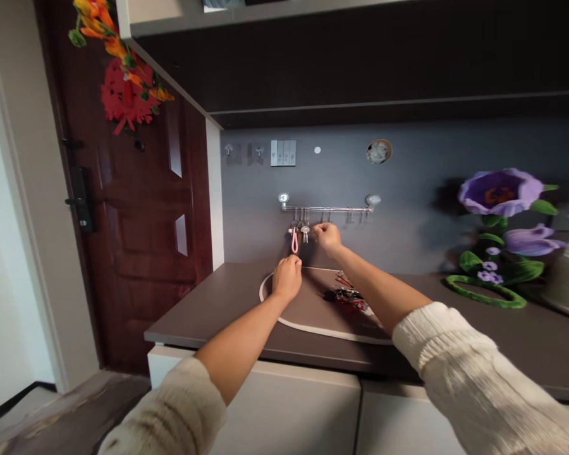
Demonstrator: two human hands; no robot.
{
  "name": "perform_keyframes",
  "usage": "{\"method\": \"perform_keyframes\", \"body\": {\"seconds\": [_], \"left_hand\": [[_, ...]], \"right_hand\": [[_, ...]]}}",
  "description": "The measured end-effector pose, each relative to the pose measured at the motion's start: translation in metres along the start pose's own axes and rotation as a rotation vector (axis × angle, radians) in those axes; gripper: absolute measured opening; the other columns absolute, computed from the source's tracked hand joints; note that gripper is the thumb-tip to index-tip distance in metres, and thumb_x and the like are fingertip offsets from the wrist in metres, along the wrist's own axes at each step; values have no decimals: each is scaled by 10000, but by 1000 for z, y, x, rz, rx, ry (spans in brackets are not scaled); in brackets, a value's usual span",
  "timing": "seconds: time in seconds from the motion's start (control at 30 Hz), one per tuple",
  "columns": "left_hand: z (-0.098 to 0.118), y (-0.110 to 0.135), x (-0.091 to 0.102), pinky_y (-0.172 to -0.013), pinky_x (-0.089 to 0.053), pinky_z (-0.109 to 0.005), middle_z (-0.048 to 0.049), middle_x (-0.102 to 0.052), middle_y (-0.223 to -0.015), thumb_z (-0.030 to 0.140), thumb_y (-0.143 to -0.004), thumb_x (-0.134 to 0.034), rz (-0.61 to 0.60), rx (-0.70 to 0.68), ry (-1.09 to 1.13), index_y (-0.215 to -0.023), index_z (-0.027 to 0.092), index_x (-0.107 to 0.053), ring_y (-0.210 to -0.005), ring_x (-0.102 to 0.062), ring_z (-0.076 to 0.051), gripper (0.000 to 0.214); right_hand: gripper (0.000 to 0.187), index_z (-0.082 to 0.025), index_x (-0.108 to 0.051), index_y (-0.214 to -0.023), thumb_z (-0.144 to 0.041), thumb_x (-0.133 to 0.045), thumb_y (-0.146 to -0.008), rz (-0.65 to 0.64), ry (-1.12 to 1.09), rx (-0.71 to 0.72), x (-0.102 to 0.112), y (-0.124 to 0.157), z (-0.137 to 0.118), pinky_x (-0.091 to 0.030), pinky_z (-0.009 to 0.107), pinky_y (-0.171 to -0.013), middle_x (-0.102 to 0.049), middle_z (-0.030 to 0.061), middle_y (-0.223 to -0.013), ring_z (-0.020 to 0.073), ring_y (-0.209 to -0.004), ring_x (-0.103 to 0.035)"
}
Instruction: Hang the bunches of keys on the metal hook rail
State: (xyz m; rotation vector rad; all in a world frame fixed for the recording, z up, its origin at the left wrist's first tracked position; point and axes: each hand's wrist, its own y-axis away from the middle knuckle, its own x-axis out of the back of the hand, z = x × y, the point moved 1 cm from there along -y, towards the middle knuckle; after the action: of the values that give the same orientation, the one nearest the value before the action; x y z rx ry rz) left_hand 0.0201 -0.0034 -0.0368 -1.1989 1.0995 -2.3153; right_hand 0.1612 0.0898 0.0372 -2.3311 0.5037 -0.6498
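Note:
A chrome hook rail [329, 207] is fixed to the grey wall above a brown counter. A key bunch with a pink strap [296, 239] hangs from its left hooks. My right hand [327, 237] is raised to the rail just right of those keys, fingers pinched together at a hook; what they hold is hidden. My left hand [287, 277] hovers lower, curled into a loose fist over the oval tray [313, 328], below the hanging keys. A pile of keys with red parts [345, 295] lies in the tray, partly hidden by my right forearm.
A dark red door [137, 208] with a black handle stands at the left. Purple artificial flowers [502, 234] sit on the counter at the right. Light switches [283, 153] and small wall hooks sit above the rail. White cabinet fronts run below the counter.

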Motion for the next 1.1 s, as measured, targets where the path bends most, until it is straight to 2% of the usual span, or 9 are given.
{"method": "perform_keyframes", "body": {"seconds": [0.1, 0.3, 0.5, 0.7, 0.87, 0.97, 1.1], "left_hand": [[2, 1, 2, -748, -397, -296, -75, -633, -868, 205, -863, -340, 0, -30, -1, -861, 168, -559, -838, -557, -185, 222], [5, 4, 10, -755, -397, -291, -70, -628, -867, 206, -856, -354, 8, -44, 52, -851, 171, -563, -836, -551, -178, 212], [15, 5, 11, -747, -403, -281, -56, -624, -856, 202, -835, -405, -7, -42, 171, -813, 175, -571, -810, -551, -164, 169], [33, 11, 5, -758, -405, -265, -46, -622, -835, 178, -811, -445, -87, -122, 247, -776, 168, -592, -810, -539, -148, 151], [39, 18, -1, -747, -402, -265, -40, -620, -810, 208, -800, -478, -195, -205, 213, -772, 169, -621, -783, -530, -145, 150], [41, 22, -3, -763, -397, -275, -35, -625, -808, 235, -790, -503, -275, -271, 166, -767, 183, -637, -798, -531, -154, 146], [42, 25, -4, -774, -397, -287, -35, -632, -826, 273, -771, -539, -346, -315, 94, -788, 203, -654, -821, -539, -168, 136]], "right_hand": [[165, -133, -601, -753, -241, -479, -728, -7, -129, -74, 15, 12, -9, -463, 233, -601, -638, 46, -701, 103, -599, -558], [106, -143, -555, -786, -220, -483, -775, -132, -324, -116, 48, 44, -30, -462, 243, -662, -640, 48, -741, 96, -641, -581], [109, -150, -545, -838, -232, -541, -766, -181, -354, -131, 73, 76, -26, -464, 276, -718, -638, 38, -713, 117, -685, -604], [123, -156, -549, -861, -236, -539, -769, -226, -294, -125, 88, 104, -12, -473, 267, -690, -631, 37, -722, 126, -708, -606], [128, -163, -553, -870, -236, -528, -768, -272, -259, -116, 94, 122, 10, -484, 258, -654, -630, 36, -772, 126, -708, -603], [120, -166, -573, -867, -212, -515, -773, -288, -117, -25, 96, 130, 18, -475, 271, -714, -646, 41, -808, 129, -746, -605], [146, -169, -606, -873, -197, -491, -789, -326, 163, 116, 99, 140, 13, -444, 292, -779, -660, 62, -880, 154, -820, -599]]}}
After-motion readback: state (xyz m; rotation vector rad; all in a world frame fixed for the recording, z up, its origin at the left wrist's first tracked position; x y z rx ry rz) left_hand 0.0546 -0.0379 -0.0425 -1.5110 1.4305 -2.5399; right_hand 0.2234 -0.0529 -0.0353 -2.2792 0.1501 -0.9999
